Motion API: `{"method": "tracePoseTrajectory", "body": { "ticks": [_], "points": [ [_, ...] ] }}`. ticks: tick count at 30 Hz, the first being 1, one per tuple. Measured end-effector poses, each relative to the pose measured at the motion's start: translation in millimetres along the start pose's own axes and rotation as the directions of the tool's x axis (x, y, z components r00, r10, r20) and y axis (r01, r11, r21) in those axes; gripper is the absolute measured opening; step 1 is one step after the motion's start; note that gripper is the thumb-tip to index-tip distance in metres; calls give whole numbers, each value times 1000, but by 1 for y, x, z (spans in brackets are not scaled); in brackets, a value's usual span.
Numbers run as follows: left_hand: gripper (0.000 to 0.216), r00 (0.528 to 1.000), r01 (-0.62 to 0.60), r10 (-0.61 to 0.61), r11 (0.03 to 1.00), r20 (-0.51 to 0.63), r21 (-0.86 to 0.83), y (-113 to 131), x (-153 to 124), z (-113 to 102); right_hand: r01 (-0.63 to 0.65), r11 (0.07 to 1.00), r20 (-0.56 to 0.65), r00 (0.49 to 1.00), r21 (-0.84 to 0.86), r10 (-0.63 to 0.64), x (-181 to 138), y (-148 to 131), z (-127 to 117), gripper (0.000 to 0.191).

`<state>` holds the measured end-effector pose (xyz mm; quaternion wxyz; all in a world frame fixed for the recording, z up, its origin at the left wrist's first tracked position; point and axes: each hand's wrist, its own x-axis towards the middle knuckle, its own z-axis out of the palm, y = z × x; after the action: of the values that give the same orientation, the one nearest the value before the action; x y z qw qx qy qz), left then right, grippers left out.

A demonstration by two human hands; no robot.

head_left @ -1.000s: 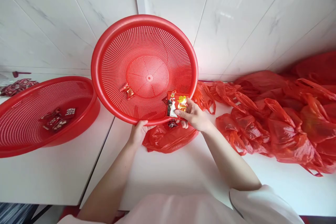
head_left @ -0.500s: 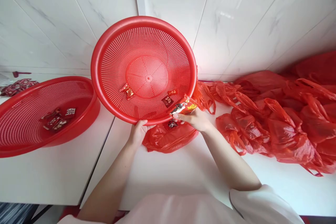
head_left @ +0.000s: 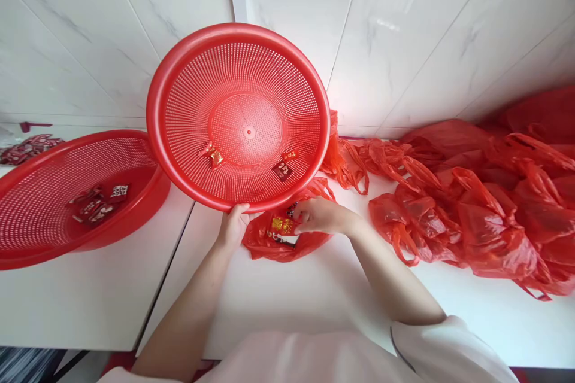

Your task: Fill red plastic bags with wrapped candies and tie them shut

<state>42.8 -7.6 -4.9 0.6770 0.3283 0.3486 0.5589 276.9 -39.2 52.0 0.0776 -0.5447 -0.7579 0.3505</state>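
Observation:
My left hand (head_left: 232, 228) grips the lower rim of a round red perforated basket (head_left: 188, 90), which is tipped up toward me; a few small candy wrappers (head_left: 282, 169) cling to its inside. Just under that rim lies a red plastic bag (head_left: 309, 243) on the white table. My right hand (head_left: 321, 216) rests on this bag with fingers curled over a red and yellow snack packet (head_left: 281, 225) at the bag's mouth.
A second red perforated basket (head_left: 27, 233) lies flat at the left with several small dark red candies (head_left: 96, 203). A heap of red plastic bags (head_left: 471, 191) covers the table's right side. More wrapped candies (head_left: 27, 146) lie far left by the marble wall.
My right hand carried the snack packet from the basket's inner rim down onto the red bag below it. The basket shifted slightly left, and two small wrappers now show inside it.

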Motion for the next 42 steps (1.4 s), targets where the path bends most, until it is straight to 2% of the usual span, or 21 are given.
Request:
{"method": "tracePoseTrajectory", "body": {
  "ticks": [2,3,5,9,12,15,19,21,23,27,29,31,32,34,36,37,39,42],
  "points": [
    [48,1000,-10,10,1000,-12,-4,1,0,1,-74,990,-206,977,-123,47,-1,-3,1,13],
    [49,1000,-5,5,1000,-2,-2,1,-1,2,-75,987,-290,957,-141,32,-1,-5,1,11],
    [49,999,18,-18,1000,46,10,0,-4,6,26,993,-408,910,-114,-71,-4,-11,1,17],
    [47,977,105,-111,993,180,44,-14,-23,20,324,945,-571,768,-45,-290,-2,-20,8,27],
    [48,954,165,-188,980,232,116,-31,-42,28,421,907,-603,720,-15,-344,2,-25,18,56],
    [40,916,202,-271,949,296,243,-43,-58,29,438,898,-583,741,46,-332,4,-28,26,65],
    [35,899,99,-252,914,359,393,-42,-62,26,437,885,-559,779,162,-283,3,-29,30,49],
    [38,903,37,-210,907,374,420,-39,-60,25,401,894,-615,762,200,-205,5,-28,31,44],
    [37,901,7,-194,900,388,436,-38,-57,24,360,909,-644,751,212,-147,8,-25,32,47],
    [29,903,13,-193,906,384,424,-39,-55,25,329,924,-559,811,194,-171,13,-20,34,38],
    [27,915,65,-214,914,341,400,-40,-54,25,319,911,-531,835,261,-140,15,-17,35,33],
    [29,918,150,-259,928,300,342,-39,-52,25,311,826,-480,875,469,-57,18,-14,34,33],
    [31,918,183,-273,936,289,301,-38,-50,25,299,733,-429,903,611,-11,19,-12,33,33],
    [37,921,208,-264,954,285,215,-34,-44,25,245,464,-295,955,851,39,21,-9,28,30],
    [43,934,188,-224,971,278,150,-28,-38,24,182,241,-193,981,953,24,20,-8,23,27],
    [44,941,174,-202,977,270,126,-24,-35,23,167,189,-172,985,968,11,19,-8,21,28],
    [44,951,151,-170,984,258,91,-16,-29,23,176,193,-177,984,965,-11,16,-11,17,32],
    [38,961,127,-142,989,238,77,-5,-23,21,229,312,-233,972,922,-25,11,-17,15,37]
  ]
}}
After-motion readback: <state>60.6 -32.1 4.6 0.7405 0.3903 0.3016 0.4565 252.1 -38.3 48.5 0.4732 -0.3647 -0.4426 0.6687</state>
